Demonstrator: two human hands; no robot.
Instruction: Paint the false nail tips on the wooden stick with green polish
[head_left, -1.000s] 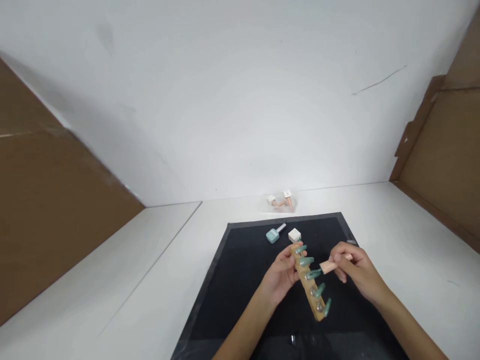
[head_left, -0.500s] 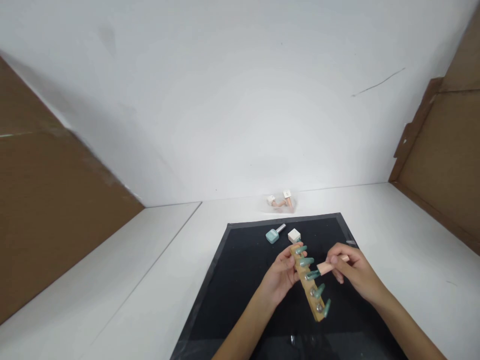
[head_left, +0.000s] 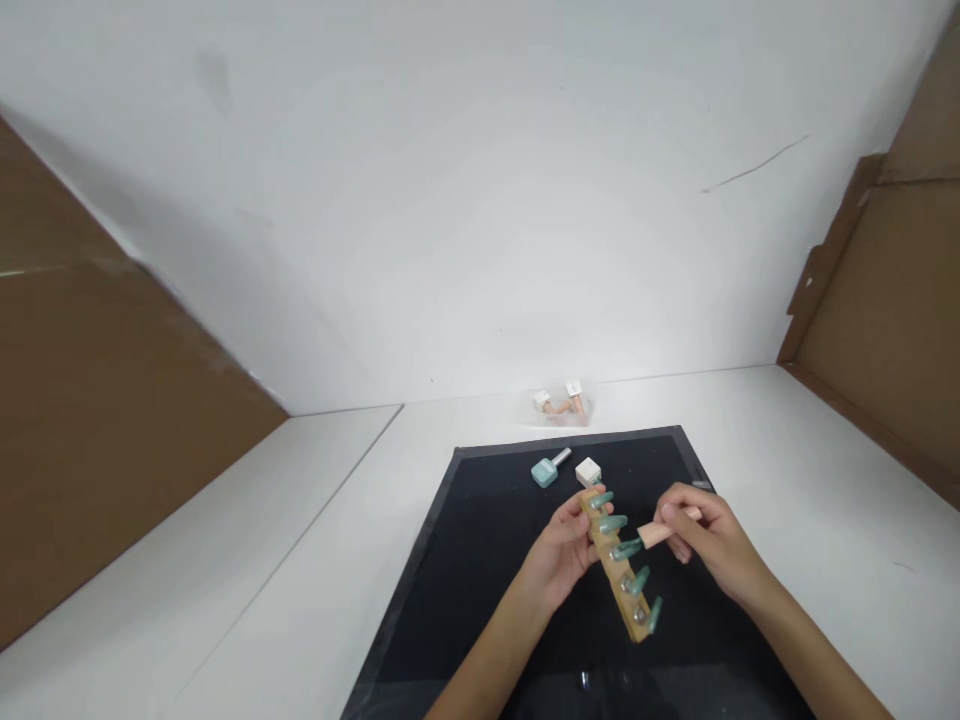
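Note:
My left hand (head_left: 564, 552) is closed around the upper part of a tilted wooden nail stand (head_left: 618, 580). Several green false nails (head_left: 613, 523) stick out to the right from the stand on small metal studs. Between the fingertips of my right hand (head_left: 697, 530) is a nail polish brush (head_left: 657, 533) with a pale pink handle. Its tip meets the middle nail (head_left: 625, 550), where the green of bristles and nail blends. Just beyond the stand is a white polish bottle (head_left: 588, 471), and left of it lies a teal bottle (head_left: 545, 472) with a silver cap.
A black mat (head_left: 480, 520) lies under the hands on the white table (head_left: 322, 520). At the back, a clear tray (head_left: 559, 412) holds bottles with pinkish handles. Brown cardboard panels (head_left: 112, 400) flank both sides, and a white wall (head_left: 480, 200) rises behind.
The brush in my right hand has drawn slightly to the right along the middle nail. My left hand and the nail stand are almost unmoved.

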